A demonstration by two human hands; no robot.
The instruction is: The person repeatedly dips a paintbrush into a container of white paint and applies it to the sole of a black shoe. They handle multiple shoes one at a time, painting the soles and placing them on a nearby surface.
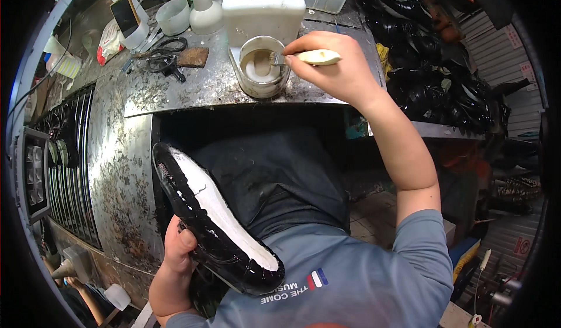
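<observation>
My left hand (180, 245) grips a black shiny shoe (234, 261) by its side, the underside turned up. A long white strip (225, 214) runs along the middle of that underside, and the black upper folds in around it. Up at the bench, my right hand (333, 65) pinches a brush (318, 57) by its pale yellow handle. The bristles reach into the mouth of a round, smeared glue pot (263, 88), which holds a whitish liquid. Fingers of the left hand are partly hidden behind the shoe.
Behind the pot stands a white box-shaped container (263, 12). Scissors (166, 56), a brown block (193, 57), a white bowl (173, 18) and a phone (125, 16) occupy the bench's left. Many black shoes (418, 59) are piled at right. The stained metal bench edge (193, 107) lies before me.
</observation>
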